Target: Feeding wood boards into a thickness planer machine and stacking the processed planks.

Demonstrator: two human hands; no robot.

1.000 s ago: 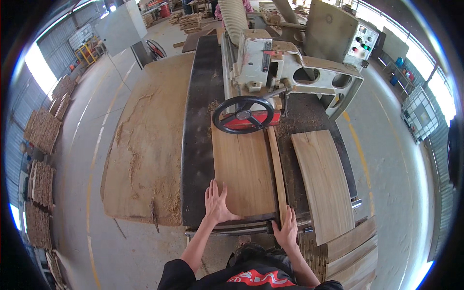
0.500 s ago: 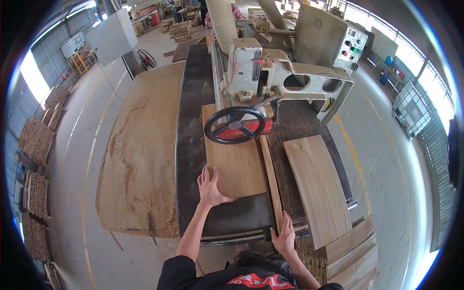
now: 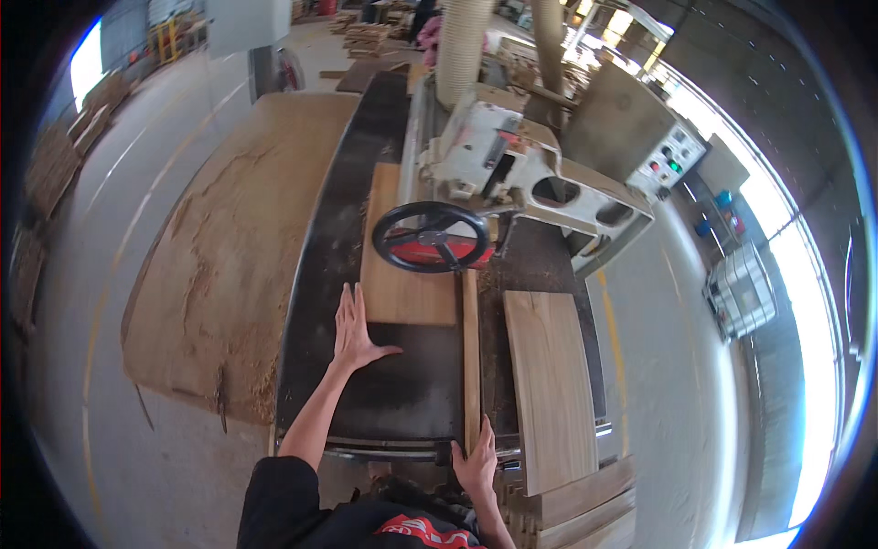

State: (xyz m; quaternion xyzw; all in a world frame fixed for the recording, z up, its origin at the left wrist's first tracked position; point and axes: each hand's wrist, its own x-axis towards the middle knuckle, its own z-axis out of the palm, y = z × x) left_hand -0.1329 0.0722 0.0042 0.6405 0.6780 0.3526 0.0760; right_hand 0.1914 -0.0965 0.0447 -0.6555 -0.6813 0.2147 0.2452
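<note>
Board [image 3: 402,265] on the dark machine table [image 3: 384,393], pale wood, flat, rectangular, clean grain, long axis running away from the person toward the machine head [image 3: 494,165]. Far end sits beside the head; near end is about mid-table. Black handwheel [image 3: 431,236] with a red hub hangs over the middle of the board.

Left of the table: wide sawdust spread [image 3: 219,265] on the concrete floor.

Left hand [image 3: 352,325]: arm stretched forward, palm down flat on the table, fingers [image 3: 346,302] straight and close together, thumb splayed out to the right. Fingertips lie at the board's near left corner, touching its edge; nothing is gripped.

Narrow wooden fence strip [image 3: 470,357] runs along the board's right edge, same direction.

Right hand [image 3: 476,462]: pulled in close to the body, resting at the near end of the fence strip at the table edge, fingers loosely spread, pressing rather than clamped as far as I can tell.

Further right: second pale plank [image 3: 549,384] lies parallel, well apart from the board. More stacked planks [image 3: 585,512] below it.
</note>
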